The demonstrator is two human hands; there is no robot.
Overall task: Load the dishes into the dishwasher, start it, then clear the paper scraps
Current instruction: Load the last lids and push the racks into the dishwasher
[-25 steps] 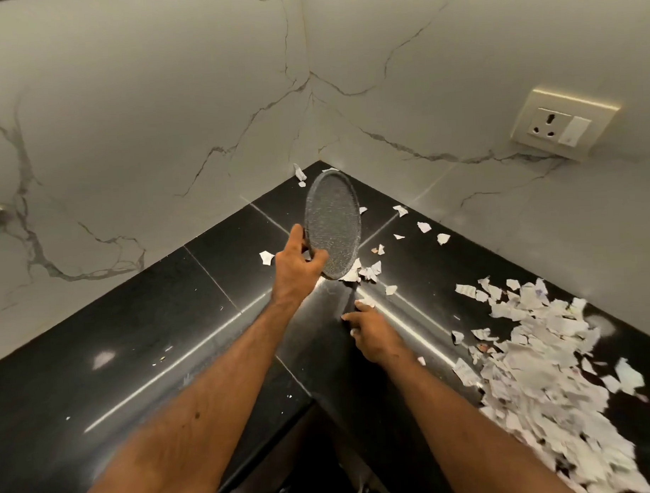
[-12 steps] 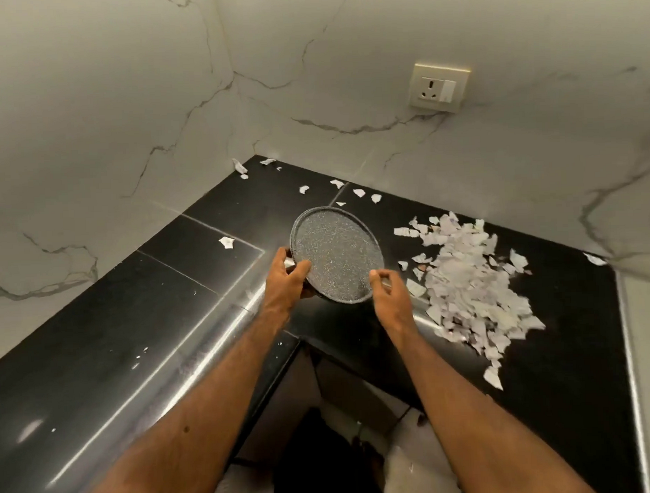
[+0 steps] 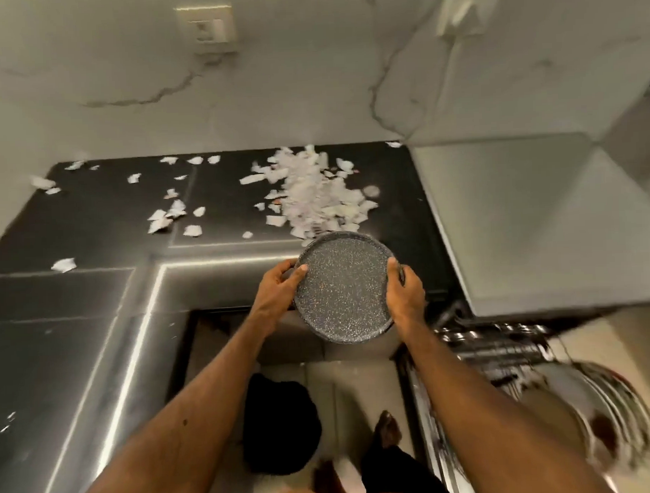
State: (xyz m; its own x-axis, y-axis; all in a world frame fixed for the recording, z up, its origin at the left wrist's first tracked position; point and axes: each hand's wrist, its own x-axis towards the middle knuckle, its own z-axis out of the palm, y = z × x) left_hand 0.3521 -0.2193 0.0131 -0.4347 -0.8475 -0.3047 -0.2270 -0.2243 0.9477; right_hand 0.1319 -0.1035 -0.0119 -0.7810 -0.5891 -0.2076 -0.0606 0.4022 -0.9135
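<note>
At the counter [image 3: 94, 225] edge, left hand [image 3: 279, 286] and right hand [image 3: 404, 293] clasp speckled plate [image 3: 345, 293], fingers [image 3: 284, 265] curled underneath, partly hidden; rack [image 3: 504, 345] blurred.

open counter [image 3: 60, 296] at left, paper scraps [image 3: 314, 195] heaped just behind plate [image 3: 341, 290], dish-filled rack [image 3: 504, 347] low right

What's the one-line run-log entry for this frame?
phase: loading dishes | left hand: grips speckled plate rim | right hand: grips opposite rim | paper scraps: uncleared on counter | dishwasher rack: pulled out, lower right

Black countertop [image 3: 94, 225] strewn with paper scraps [image 3: 314, 195]
</note>
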